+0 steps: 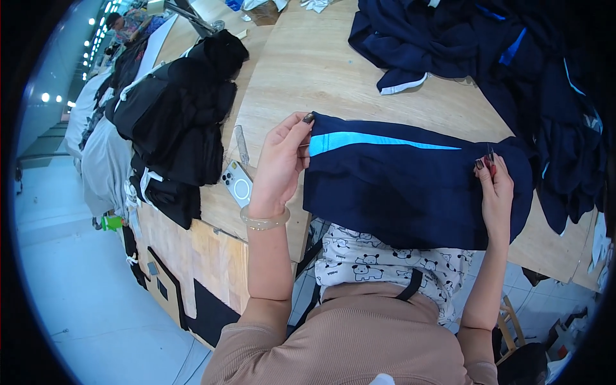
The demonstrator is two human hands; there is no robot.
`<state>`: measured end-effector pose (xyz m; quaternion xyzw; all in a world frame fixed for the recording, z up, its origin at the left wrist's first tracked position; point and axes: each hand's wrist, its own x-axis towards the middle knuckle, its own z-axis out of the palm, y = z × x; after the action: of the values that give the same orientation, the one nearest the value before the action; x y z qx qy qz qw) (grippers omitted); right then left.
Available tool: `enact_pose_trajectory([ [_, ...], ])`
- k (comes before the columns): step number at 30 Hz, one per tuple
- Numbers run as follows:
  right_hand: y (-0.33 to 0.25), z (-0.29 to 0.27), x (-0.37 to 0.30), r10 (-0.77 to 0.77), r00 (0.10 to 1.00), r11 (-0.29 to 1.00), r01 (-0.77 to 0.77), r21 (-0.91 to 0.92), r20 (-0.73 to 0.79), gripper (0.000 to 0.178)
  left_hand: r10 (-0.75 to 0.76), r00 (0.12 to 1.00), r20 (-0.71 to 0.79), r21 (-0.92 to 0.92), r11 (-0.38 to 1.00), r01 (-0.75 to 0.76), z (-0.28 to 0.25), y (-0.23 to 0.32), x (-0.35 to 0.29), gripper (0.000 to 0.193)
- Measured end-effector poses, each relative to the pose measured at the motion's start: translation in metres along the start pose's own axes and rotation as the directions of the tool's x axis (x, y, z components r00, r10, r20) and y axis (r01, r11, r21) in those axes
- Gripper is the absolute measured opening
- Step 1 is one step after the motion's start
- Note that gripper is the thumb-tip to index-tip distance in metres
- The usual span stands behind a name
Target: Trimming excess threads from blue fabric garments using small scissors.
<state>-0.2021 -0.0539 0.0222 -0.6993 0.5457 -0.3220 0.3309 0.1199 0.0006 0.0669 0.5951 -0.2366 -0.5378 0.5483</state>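
Note:
A navy garment piece (pixel 398 186) with a tapering light-blue panel (pixel 353 139) is spread between my hands, partly over the table's front edge and my lap. My left hand (pixel 285 151) pinches its upper left corner, thumb on top, at the wide end of the blue panel. At the right part of the cloth, my right hand (pixel 497 189) holds small thread snips (pixel 492 163) with red handles. Their dark tips point away from me, close to the narrow end of the blue panel. The fingers beneath the snips are partly hidden.
More navy garments (pixel 443 51) with blue and white trim are heaped at the far right. Black bundled garments (pixel 176 109) line the table's left side. A phone (pixel 238 183) and a narrow grey metal-looking strip (pixel 241 144) lie on the wooden table (pixel 295 70) left of my left hand.

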Motion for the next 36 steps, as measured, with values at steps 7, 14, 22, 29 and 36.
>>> enact_pose_trajectory([
  [7,-0.041,0.016,0.006,-0.086,0.989,0.955,0.117,0.273,-0.122,0.002,-0.041,0.995,0.088,-0.039,0.998,0.045,0.013,0.005,-0.007,0.01],
  [14,-0.107,0.059,0.021,-0.296,0.948,0.909,0.243,0.339,0.113,0.036,-0.08,0.978,0.195,-0.057,0.994,0.093,0.045,0.015,-0.013,0.013],
  [22,-0.084,0.032,0.031,0.063,0.991,0.793,-0.124,0.597,0.121,0.011,-0.108,0.861,0.496,0.094,0.993,0.071,0.06,0.02,-0.023,0.047],
  [29,-0.052,-0.008,0.043,0.287,0.95,0.655,-0.099,0.749,-0.125,0.011,-0.216,0.829,0.516,0.263,0.961,0.086,0.07,0.013,-0.03,0.026],
  [36,-0.048,-0.014,0.042,0.327,0.937,0.658,-0.134,0.741,-0.121,0.013,-0.136,0.854,0.501,0.126,0.989,0.083,0.078,0.011,-0.033,0.02],
])
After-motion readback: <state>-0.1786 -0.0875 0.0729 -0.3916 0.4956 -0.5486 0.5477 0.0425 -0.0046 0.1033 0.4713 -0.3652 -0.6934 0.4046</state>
